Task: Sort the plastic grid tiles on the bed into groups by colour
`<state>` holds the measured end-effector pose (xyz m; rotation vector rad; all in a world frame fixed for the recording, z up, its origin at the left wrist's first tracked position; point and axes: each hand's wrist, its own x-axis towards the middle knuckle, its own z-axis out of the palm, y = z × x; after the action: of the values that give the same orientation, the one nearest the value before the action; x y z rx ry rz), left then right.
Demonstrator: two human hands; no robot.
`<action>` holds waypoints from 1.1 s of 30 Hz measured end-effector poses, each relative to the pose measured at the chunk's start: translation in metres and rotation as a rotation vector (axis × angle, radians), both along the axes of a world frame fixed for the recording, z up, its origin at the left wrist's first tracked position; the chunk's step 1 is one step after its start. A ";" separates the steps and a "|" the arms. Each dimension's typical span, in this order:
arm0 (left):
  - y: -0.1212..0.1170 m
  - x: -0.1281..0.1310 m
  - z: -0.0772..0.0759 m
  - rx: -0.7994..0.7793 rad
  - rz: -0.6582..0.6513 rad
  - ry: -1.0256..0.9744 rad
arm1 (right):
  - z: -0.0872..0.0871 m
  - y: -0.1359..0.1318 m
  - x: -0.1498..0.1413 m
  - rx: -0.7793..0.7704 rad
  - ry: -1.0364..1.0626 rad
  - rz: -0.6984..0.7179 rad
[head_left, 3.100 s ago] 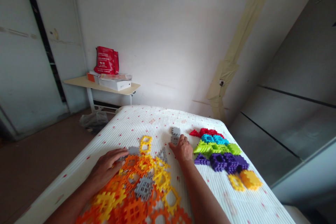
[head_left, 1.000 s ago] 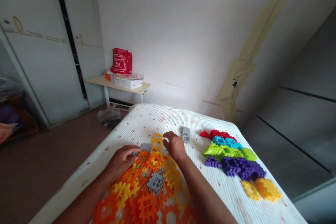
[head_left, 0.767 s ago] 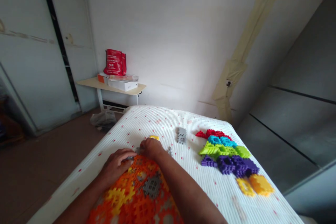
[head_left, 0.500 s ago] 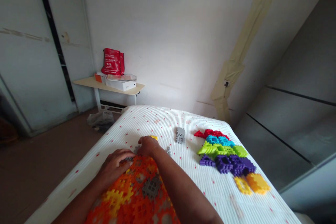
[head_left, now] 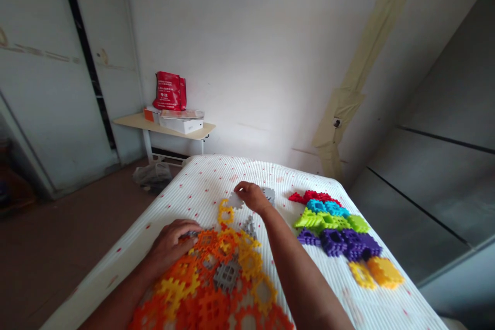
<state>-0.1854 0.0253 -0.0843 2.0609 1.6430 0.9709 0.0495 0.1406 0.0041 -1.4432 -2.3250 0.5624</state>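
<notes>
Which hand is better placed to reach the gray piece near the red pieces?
Probably the right hand: it is just beside that gray piece. The left hand lies on the orange pieces, farther away.

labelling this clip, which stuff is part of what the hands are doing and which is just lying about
In use: left hand, orange and yellow plastic blocks, right hand, grey block, colour-sorted block rows.
Lying about: red bag, white box, plastic bag.
</notes>
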 end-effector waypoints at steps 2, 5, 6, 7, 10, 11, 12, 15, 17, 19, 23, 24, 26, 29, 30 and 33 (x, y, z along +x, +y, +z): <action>0.000 0.000 -0.001 0.001 0.019 -0.009 | 0.004 0.001 0.019 -0.001 -0.054 -0.041; 0.001 0.000 -0.004 -0.002 0.032 -0.015 | 0.002 -0.006 0.042 0.006 -0.152 -0.144; 0.001 0.000 -0.004 -0.003 0.030 -0.018 | 0.000 -0.010 0.048 0.009 -0.184 -0.186; 0.001 0.000 -0.004 -0.004 0.028 -0.020 | -0.003 -0.014 0.053 0.009 -0.213 -0.227; 0.000 0.000 -0.002 -0.010 0.012 -0.021 | -0.016 -0.026 0.065 -0.017 -0.271 -0.300; 0.000 0.001 -0.001 -0.012 0.009 -0.021 | -0.020 -0.027 0.068 -0.032 -0.275 -0.305; 0.000 0.001 0.001 -0.012 0.007 -0.023 | -0.024 -0.028 0.070 -0.048 -0.271 -0.303; 0.000 0.002 0.003 -0.016 0.002 -0.027 | -0.033 -0.024 0.075 -0.113 -0.215 -0.245; 0.000 0.002 0.003 -0.024 0.004 -0.023 | -0.038 -0.021 0.075 -0.173 -0.167 -0.178; 0.000 0.002 0.002 -0.034 0.017 -0.020 | -0.043 -0.020 0.072 -0.217 -0.129 -0.125; 0.000 0.001 0.002 -0.061 0.014 -0.012 | -0.045 -0.026 0.060 -0.229 -0.094 -0.055; -0.001 0.001 0.003 -0.065 0.009 -0.010 | -0.043 -0.028 0.058 -0.221 -0.095 -0.043; -0.001 0.001 0.004 -0.066 0.006 -0.010 | -0.039 -0.031 0.056 -0.194 -0.112 -0.044; -0.001 0.001 0.005 -0.056 0.004 -0.014 | -0.033 -0.033 0.059 -0.138 -0.169 -0.114; 0.000 0.001 0.005 -0.052 0.003 -0.012 | -0.032 -0.034 0.061 -0.118 -0.192 -0.145; 0.001 0.000 0.003 -0.043 0.012 -0.005 | -0.030 -0.042 0.067 -0.053 -0.243 -0.233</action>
<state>-0.1851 0.0262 -0.0815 2.0218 1.6615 0.9357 0.1164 0.0988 -0.0263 -1.8675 -2.2852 0.4046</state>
